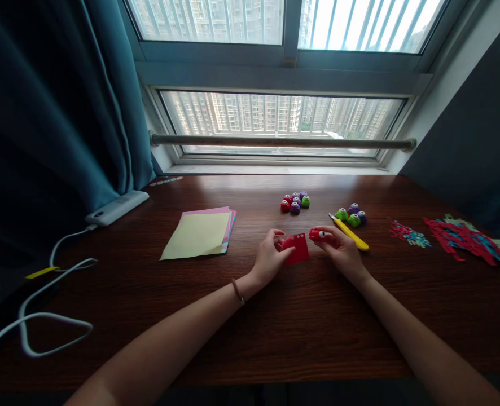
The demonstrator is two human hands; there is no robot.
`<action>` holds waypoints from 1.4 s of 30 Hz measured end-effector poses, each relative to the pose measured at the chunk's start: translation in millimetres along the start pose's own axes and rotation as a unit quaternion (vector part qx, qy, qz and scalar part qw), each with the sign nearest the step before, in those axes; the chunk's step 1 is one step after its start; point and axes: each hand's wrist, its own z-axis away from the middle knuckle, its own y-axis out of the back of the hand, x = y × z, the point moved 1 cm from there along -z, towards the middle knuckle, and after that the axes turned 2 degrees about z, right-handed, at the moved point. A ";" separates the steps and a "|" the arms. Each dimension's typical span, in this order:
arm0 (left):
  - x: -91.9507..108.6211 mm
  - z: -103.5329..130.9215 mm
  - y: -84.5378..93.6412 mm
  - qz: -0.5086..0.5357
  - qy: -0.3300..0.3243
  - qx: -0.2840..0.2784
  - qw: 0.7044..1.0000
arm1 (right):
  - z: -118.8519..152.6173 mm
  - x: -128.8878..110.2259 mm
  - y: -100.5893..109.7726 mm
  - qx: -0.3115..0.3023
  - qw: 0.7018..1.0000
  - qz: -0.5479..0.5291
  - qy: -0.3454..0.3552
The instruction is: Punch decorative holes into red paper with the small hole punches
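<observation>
A small piece of red paper point(297, 251) with a row of punched holes along its top edge is pinched in my left hand point(272, 254). My right hand point(343, 251) grips a red paper punch point(318, 234) just right of the paper, with a narrow gap between the two. Beyond my right hand lies a yellow utility knife point(351, 232), its tip pointing away to the left. Green and purple punches point(354, 219) sit beside the knife. Farther back stands another cluster of red, purple and green punches point(295, 202).
Coloured paper sheets point(197, 234) lie stacked on the left of the brown table point(250, 338). Tiny cut-outs point(409, 233) and punched paper strips point(474, 239) are spread at right. A white power strip point(118, 207) and white cable point(55, 316) occupy the far left.
</observation>
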 end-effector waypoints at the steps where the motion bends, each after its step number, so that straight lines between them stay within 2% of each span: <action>1: 0.2 -1.3 0.0 0.052 0.002 0.008 0.999 | -0.4 0.4 1.2 0.001 1.000 -0.006 -0.008; 5: 3.1 -4.8 -1.1 0.189 0.026 0.010 0.982 | -3.1 2.9 3.5 -0.012 0.996 -0.063 -0.064; 10: 3.9 -5.0 -2.3 0.234 0.056 -0.006 0.971 | -3.0 0.4 0.8 -0.022 0.990 -0.104 -0.093; 20: 3.0 -4.3 -2.8 0.227 0.058 -0.017 0.972 | -3.0 -6.1 -2.4 -0.022 0.982 -0.160 -0.095; 25: 4.5 -2.0 -4.0 0.192 0.036 -0.031 0.980 | -3.4 -8.0 -1.8 -0.012 0.984 -0.146 -0.098; 31: 4.8 -1.5 -4.2 0.179 0.038 -0.030 0.983 | -3.5 -10.0 0.7 -0.003 0.987 -0.117 -0.109; 42: 3.6 -2.9 -3.0 0.193 0.044 -0.029 0.980 | -2.5 -11.1 0.5 -0.036 0.986 -0.133 -0.097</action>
